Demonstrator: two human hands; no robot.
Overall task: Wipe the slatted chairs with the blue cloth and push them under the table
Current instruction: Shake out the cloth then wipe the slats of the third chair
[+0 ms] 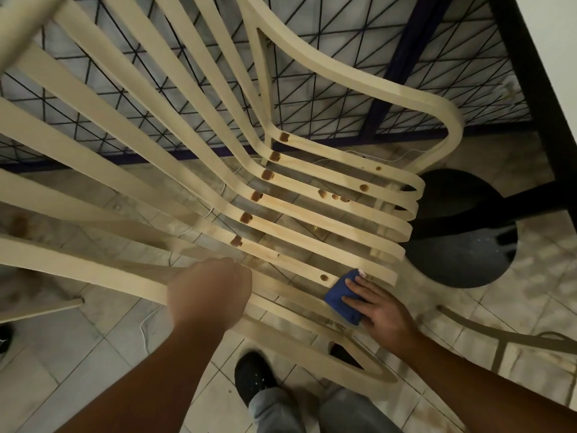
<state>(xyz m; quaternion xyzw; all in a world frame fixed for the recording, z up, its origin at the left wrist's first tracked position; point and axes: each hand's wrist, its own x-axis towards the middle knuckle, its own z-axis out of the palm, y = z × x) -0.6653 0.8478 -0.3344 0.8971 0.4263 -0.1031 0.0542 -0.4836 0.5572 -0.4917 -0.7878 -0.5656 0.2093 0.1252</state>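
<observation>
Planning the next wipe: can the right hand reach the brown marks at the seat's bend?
Probably yes: the right hand presses the blue cloth on a near slat, with nothing lying between it and the brown marks.

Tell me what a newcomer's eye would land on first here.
The pale slatted chair fills the view, its curved slats dotted with brown spots. At lower right, the right hand presses the blue cloth on a seat slat, while the left hand grips a slat at centre. A round black table base sits beyond the seat.
</observation>
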